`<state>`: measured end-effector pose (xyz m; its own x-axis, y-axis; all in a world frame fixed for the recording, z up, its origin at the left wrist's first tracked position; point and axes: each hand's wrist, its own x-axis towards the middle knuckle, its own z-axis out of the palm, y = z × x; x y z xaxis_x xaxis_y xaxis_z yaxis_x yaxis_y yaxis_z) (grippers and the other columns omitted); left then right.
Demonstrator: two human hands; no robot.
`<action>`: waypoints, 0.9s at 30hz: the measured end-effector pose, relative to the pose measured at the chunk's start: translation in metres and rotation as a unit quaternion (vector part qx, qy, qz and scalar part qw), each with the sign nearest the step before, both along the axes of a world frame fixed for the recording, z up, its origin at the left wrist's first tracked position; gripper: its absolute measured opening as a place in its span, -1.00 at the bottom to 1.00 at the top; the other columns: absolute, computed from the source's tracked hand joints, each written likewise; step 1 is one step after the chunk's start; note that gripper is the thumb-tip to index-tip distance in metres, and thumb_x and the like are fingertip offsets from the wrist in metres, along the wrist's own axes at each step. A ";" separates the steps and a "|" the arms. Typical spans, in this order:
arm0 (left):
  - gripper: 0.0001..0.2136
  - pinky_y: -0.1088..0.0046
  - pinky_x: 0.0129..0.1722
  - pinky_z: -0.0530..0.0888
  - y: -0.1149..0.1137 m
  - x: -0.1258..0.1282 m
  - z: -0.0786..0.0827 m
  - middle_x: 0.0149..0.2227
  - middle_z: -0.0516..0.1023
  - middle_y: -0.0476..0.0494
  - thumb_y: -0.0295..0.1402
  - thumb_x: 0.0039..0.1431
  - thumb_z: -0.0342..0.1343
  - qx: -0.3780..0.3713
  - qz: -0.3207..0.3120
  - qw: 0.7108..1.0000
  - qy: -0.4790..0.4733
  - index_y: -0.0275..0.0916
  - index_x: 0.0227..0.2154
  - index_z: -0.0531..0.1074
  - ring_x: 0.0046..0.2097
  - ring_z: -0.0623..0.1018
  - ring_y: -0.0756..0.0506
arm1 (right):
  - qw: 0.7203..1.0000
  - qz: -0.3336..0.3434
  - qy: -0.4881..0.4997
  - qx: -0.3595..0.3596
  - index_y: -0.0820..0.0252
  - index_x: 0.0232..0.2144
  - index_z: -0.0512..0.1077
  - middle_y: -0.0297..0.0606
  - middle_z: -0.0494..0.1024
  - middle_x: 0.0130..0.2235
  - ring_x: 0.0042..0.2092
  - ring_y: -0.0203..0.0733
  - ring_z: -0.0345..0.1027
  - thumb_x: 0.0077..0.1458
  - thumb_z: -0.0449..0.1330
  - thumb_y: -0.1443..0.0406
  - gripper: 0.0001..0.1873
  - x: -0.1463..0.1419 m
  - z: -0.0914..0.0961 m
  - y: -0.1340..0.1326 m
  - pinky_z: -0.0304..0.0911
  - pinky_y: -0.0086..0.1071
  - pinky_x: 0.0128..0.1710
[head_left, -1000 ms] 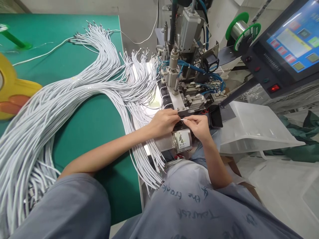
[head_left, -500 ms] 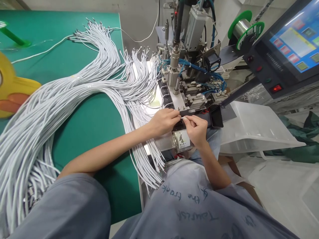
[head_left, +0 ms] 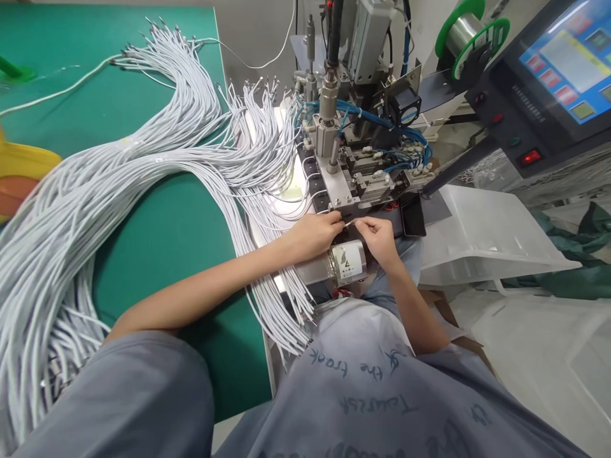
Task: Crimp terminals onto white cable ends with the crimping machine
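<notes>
Our left hand (head_left: 315,234) and right hand (head_left: 380,236) meet fingertip to fingertip at the front of the small machine (head_left: 356,184). Both are closed in a fine pinch on one white wire end (head_left: 351,222), thumb against forefinger, the remaining fingers curled under. We hold it that way, we judge, because the piece is thin and limp: a grip from each side stretches it straight and level just in front of the metal block, where any slot is too small for us to make out. The wire end lies between our two hands, directly above the labelled cylinder (head_left: 347,262) that juts toward our lap. Our left forearm rests across the green table (head_left: 172,242), which steadies the pinch. To our left the big bundle of white wires (head_left: 119,184) fans over that table with its stripped tips pointing at the machine, near enough for the left hand to reach. On the right a clear plastic tray (head_left: 482,245) sits beside the right hand, just below a black slab like a phone (head_left: 413,219). Above it the touch screen (head_left: 568,63) tilts toward us with a red lit switch (head_left: 531,157) under it, and a green spool (head_left: 465,28) stands behind the blue hoses (head_left: 382,124).
</notes>
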<state>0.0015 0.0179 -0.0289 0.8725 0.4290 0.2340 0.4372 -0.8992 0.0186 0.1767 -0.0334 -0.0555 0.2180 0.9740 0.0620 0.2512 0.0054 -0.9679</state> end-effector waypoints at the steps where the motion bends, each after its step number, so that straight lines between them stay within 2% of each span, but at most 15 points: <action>1: -0.76 0.51 -0.62 0.20 0.000 0.001 -0.001 -0.43 0.41 -0.13 -0.58 0.09 -0.13 -0.008 0.008 1.000 0.022 -0.37 -0.33 0.45 -0.53 0.40 0.02 | 1.000 0.006 0.016 -0.015 0.24 -0.51 0.49 -0.30 0.50 -0.52 -0.44 -0.26 0.33 -0.07 0.16 0.22 -0.81 0.004 -0.003 0.000 0.27 -0.36 -0.39; 7: -0.77 0.53 -0.52 0.33 0.002 0.003 -0.006 -0.37 0.42 -0.17 -0.59 0.12 -0.12 -0.039 0.013 0.997 0.058 -0.39 -0.31 0.44 -0.46 0.45 0.01 | 0.992 0.014 0.084 -0.096 0.22 -0.53 0.43 -0.39 0.37 -0.57 -0.53 -0.36 0.18 -0.12 0.17 0.20 -0.82 0.006 -0.015 0.002 0.14 -0.44 -0.51; 11: -0.76 0.54 -0.47 0.38 0.003 0.001 -0.007 -0.37 0.44 -0.16 -0.61 0.13 -0.14 -0.033 -0.017 0.999 0.040 -0.40 -0.30 0.44 -0.42 0.47 0.00 | 0.988 0.008 0.104 -0.115 0.21 -0.57 0.40 -0.40 0.35 -0.59 -0.53 -0.36 0.16 -0.17 0.19 0.21 -0.84 0.001 -0.016 0.004 0.12 -0.44 -0.50; 16: -0.73 0.53 -0.41 0.41 0.003 0.001 -0.006 -0.37 0.44 -0.14 -0.61 0.15 -0.14 -0.038 -0.042 0.998 0.011 -0.38 -0.18 0.42 -0.36 0.49 -0.01 | 0.985 0.016 0.111 -0.130 0.21 -0.58 0.38 -0.41 0.35 -0.59 -0.53 -0.36 0.18 -0.19 0.19 0.22 -0.84 0.002 -0.016 0.006 0.12 -0.43 -0.49; 27: -0.76 0.48 -0.43 0.40 0.004 0.000 -0.005 -0.33 0.42 -0.19 -0.56 0.17 -0.09 -0.034 -0.047 0.997 0.048 -0.38 -0.15 0.40 -0.35 0.49 -0.06 | 0.979 0.029 0.126 -0.155 0.21 -0.59 0.38 -0.41 0.34 -0.62 -0.55 -0.37 0.17 -0.21 0.20 0.24 -0.86 0.003 -0.011 0.008 0.10 -0.44 -0.53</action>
<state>0.0020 0.0216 -0.0339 0.9265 0.3564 0.1208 0.3539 -0.9343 0.0426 0.1798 -0.0250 -0.0667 0.1321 0.9484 -0.2881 0.0125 -0.2922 -0.9563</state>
